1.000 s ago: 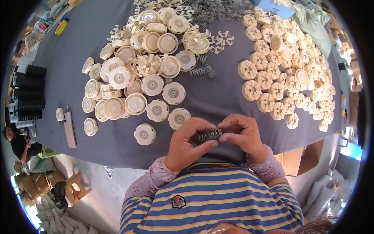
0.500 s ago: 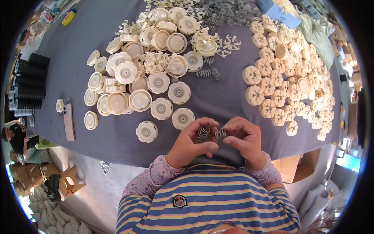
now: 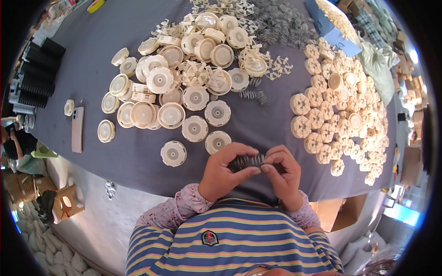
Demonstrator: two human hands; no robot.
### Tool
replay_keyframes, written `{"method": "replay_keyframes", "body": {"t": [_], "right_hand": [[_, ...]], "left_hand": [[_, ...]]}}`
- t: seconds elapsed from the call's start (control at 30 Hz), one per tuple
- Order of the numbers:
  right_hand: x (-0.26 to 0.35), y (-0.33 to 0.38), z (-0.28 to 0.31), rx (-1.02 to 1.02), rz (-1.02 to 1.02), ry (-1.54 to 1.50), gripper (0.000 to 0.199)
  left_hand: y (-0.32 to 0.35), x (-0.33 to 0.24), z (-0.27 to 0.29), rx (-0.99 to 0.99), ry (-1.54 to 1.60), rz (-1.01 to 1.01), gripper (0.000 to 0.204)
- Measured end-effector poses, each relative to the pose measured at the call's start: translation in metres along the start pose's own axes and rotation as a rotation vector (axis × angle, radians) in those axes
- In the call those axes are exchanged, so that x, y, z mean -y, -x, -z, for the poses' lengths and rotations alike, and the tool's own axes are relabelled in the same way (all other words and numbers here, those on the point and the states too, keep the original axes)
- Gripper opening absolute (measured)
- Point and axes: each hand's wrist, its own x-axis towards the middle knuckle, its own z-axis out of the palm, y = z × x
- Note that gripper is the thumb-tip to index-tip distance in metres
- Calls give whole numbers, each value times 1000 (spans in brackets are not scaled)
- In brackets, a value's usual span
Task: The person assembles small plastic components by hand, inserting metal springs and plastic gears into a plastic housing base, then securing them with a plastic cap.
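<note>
Over grey table (image 3: 115, 50), both hands pinch metal springs (image 3: 247, 161).

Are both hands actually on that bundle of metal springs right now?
Touching. The head view shows the left hand and right hand pinching the spring bundle from either side, fingertips pressed on its ends.

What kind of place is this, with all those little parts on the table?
Probably a small assembly workshop. A grey table holds heaps of cream plastic discs and metal springs, and both hands hold a bunch of springs.
</note>
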Motion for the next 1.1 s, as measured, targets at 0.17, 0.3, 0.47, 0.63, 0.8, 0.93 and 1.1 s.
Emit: {"method": "replay_keyframes", "body": {"t": [0.17, 0.3, 0.47, 0.63, 0.8, 0.93, 1.1], "right_hand": [[0, -7, 1, 15, 276, 307, 11], [2, -10, 6, 42, 238, 228, 8], [3, -8, 4, 134, -96, -168, 6], [5, -10, -2, 66, -260, -348, 12], [-7, -16, 10, 136, 254, 199, 30], [6, -27, 13, 212, 468, 496, 34], [-5, -29, 13, 252, 501, 501, 27]], "left_hand": [[2, 4, 9, 122, 288, 502, 35], [2, 1, 8, 176, 505, 509, 32], [-2, -2, 14, 156, -76, -85, 27], [5, -3, 13, 150, 139, 154, 26], [4, -6, 11, 152, 273, 334, 23], [-1, -4, 20, 259, 413, 523, 30], [-2, -5, 21, 256, 524, 719, 39]]}}
